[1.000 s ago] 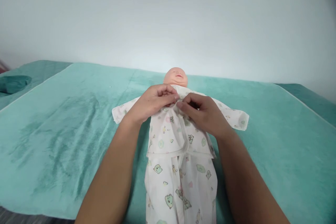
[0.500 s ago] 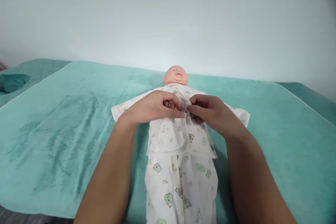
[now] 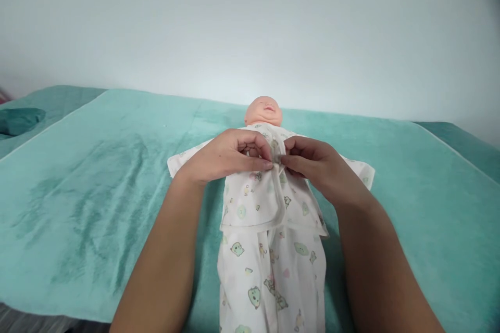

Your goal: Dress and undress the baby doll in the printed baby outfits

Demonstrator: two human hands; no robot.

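Observation:
A baby doll lies on its back, head away from me, dressed in a white printed baby shirt and matching trousers. My left hand pinches the shirt's front edge at the chest between thumb and index finger. Opposite it, my right hand pinches the other front edge, the fingertips of both hands almost meeting. Any fastener between the fingers is too small to make out. The shirt's sleeves spread out to both sides, partly covered by my wrists.
A teal towel-like sheet covers the surface under the doll. Behind it rises a pale wall. At the far left lies a darker green bundle. Dark floor shows at the lower left.
The fingers of both hands have shifted slightly at the shirt's front, and the edges there lie closer together. The whole view has moved a little.

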